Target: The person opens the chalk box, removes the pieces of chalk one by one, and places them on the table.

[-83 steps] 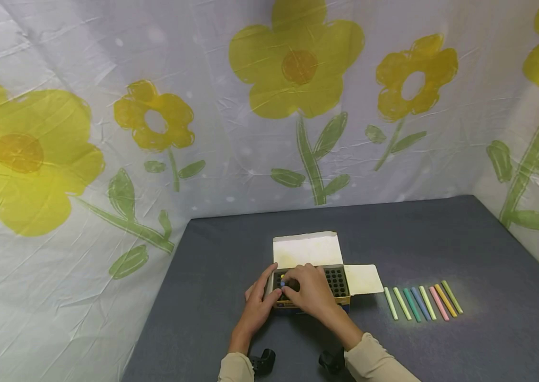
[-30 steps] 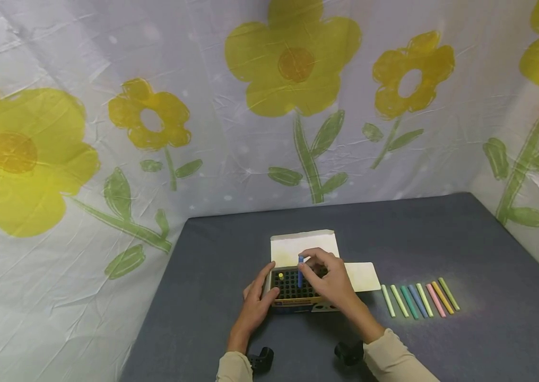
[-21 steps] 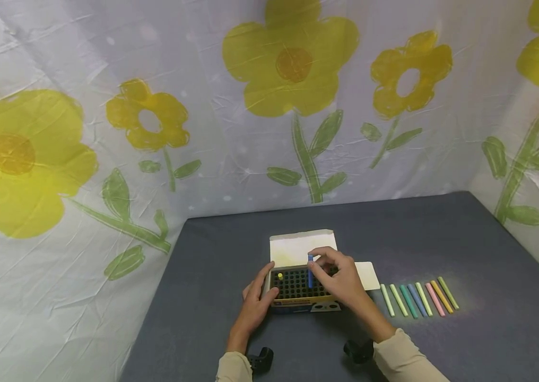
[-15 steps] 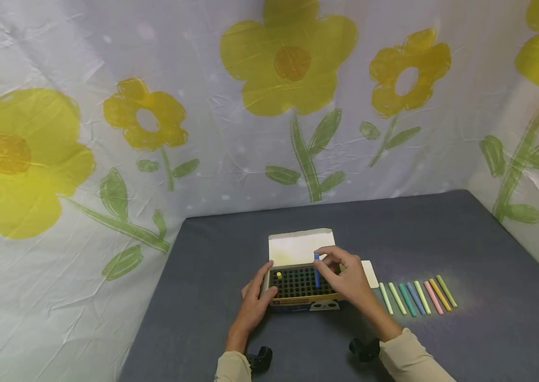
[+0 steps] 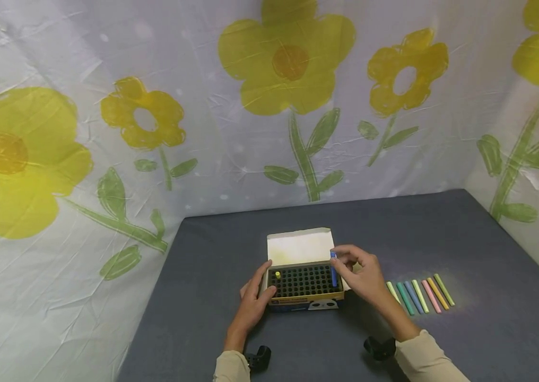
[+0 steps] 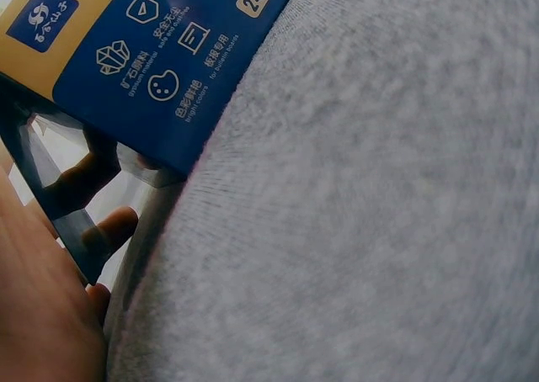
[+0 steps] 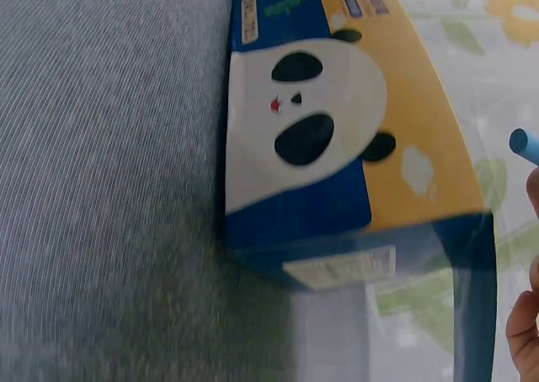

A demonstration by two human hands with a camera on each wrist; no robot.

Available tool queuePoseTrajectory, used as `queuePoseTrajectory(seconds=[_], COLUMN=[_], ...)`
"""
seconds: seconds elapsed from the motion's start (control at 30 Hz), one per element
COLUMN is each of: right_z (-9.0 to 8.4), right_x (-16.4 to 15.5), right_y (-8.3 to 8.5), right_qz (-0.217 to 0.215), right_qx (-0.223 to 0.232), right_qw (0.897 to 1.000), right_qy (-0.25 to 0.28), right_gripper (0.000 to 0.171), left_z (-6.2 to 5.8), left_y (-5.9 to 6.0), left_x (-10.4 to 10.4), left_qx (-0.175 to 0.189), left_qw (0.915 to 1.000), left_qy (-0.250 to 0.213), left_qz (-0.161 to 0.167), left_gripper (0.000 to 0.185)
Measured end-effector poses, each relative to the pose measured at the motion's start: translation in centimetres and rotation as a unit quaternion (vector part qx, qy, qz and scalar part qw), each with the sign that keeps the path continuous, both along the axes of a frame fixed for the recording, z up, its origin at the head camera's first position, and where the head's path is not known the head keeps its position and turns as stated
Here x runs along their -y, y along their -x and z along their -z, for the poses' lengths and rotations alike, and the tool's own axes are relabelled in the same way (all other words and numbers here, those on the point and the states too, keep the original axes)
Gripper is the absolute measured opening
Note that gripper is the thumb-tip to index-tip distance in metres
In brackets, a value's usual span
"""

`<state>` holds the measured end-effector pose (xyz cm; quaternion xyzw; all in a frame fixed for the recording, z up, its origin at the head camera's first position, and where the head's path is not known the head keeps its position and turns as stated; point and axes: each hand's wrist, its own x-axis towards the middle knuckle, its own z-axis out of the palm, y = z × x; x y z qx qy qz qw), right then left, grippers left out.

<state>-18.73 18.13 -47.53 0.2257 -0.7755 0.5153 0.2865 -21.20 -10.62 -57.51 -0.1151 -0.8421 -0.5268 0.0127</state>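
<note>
In the head view my right hand point(image 5: 362, 273) pinches a blue chalk stick point(image 5: 333, 269) between thumb and fingertips, upright over the right end of the open chalk box point(image 5: 293, 305). Whether its lower end is in a hole I cannot tell. My left hand point(image 5: 252, 297) grips the box's left end, thumb at the near corner and a finger at the far one. A yellow chalk stick point(image 5: 277, 275) pokes up from the black holed tray. In the left wrist view, fingers point(image 6: 118, 226) show behind the box's side flap. The right wrist view catches the blue stick's tip point(image 7: 520, 143) at its edge.
Right of the box lies a row of several coloured chalk sticks point(image 5: 417, 296), partly behind the right hand and forearm. The box's white lid point(image 5: 300, 248) stands folded back. A flower-printed sheet point(image 5: 231, 132) hangs behind the dark tabletop point(image 5: 193, 318).
My right hand has drawn the blue chalk stick up from the tray's left side and carried it rightward to the right end. My left hand has stayed on the box.
</note>
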Motion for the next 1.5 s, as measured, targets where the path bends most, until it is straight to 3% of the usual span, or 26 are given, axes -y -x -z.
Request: queuePoseTrajectory(seconds=[0.27,0.63,0.9,1.17,1.33,1.5], right_z=[0.4,4.0,4.8,4.6,5.6,5.6], right_x=[-1.8,-5.2,-7.4,-9.3,-11.2,-13.4], right_y=[-0.3,0.7,-0.1,-0.9,-0.9,-1.1], right_qz=[0.013,0.032,0.064,0.091,0.094,0.103], right_qx=[-0.009,0.0,0.059,0.089,0.095,0.082], right_qw=[1.0,0.999,0.996,0.991,0.99,0.99], right_qy=[0.005,0.007,-0.015,-0.039,-0.045,-0.053], right_gripper=[0.027,0.029,0.028,0.026,0.026,0.024], left_z=[0.1,0.0,0.0,0.1,0.0,0.1], left_y=[0.1,0.1,0.1,0.1,0.1,0.1], left_x=[0.0,0.1,0.0,0.1,0.1,0.1], left_qx=[0.001,0.0,0.011,0.006,-0.002,-0.001], left_qw=[1.0,1.0,0.9999,1.0,1.0,1.0], left_qy=[0.002,-0.003,-0.002,0.006,0.003,0.002], left_qz=[0.0,0.0,-0.004,-0.005,-0.001,0.0], left_gripper=[0.057,0.057,0.056,0.057,0.056,0.056])
